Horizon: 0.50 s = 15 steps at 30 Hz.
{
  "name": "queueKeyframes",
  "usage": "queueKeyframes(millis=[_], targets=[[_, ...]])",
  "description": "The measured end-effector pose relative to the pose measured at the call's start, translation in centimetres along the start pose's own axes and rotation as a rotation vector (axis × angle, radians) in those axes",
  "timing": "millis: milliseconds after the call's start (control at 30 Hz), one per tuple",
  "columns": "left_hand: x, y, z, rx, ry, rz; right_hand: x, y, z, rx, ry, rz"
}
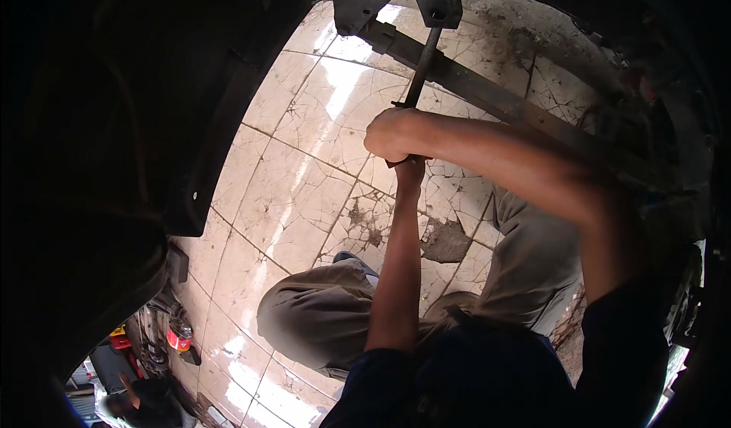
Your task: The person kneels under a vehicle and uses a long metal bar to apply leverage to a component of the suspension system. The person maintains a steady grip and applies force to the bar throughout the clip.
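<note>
My right hand [390, 134] is closed in a fist round the lower end of a dark metal rod [423, 66]. The rod slants up to a dark bracket [437, 1] with holes at the top of the view. Thin dark edges stick out above and below my fist; the part they belong to is mostly covered. Just beneath the fist, my left hand [411, 170] comes up from below and touches that dark part. Its fingers are hidden behind my right hand.
A long dark metal beam [487, 93] crosses behind the rod. Large dark panels fill the left side and top. Below lies a cracked tile floor [297, 177] with a broken patch [445, 241]. At lower left are a red container [179, 336], assorted parts and another person [145, 401].
</note>
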<state>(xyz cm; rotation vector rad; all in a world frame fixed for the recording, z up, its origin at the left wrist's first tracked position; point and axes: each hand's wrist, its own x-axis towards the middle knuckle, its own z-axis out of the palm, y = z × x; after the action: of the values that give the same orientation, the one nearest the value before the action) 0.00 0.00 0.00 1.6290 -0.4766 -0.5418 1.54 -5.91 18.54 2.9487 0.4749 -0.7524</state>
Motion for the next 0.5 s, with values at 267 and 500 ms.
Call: queueKeyframes(millis=[267, 500], targets=[[-1.1, 2.7, 6.0, -0.185, -0.087, -0.042, -4.4, 2.5, 1.9, 0.055, 0.000, 0.091], [0.4, 1.6, 2.7, -0.371, -0.051, -0.078, -2.6, 2.4, -0.8, 0.157, -0.034, 0.032]])
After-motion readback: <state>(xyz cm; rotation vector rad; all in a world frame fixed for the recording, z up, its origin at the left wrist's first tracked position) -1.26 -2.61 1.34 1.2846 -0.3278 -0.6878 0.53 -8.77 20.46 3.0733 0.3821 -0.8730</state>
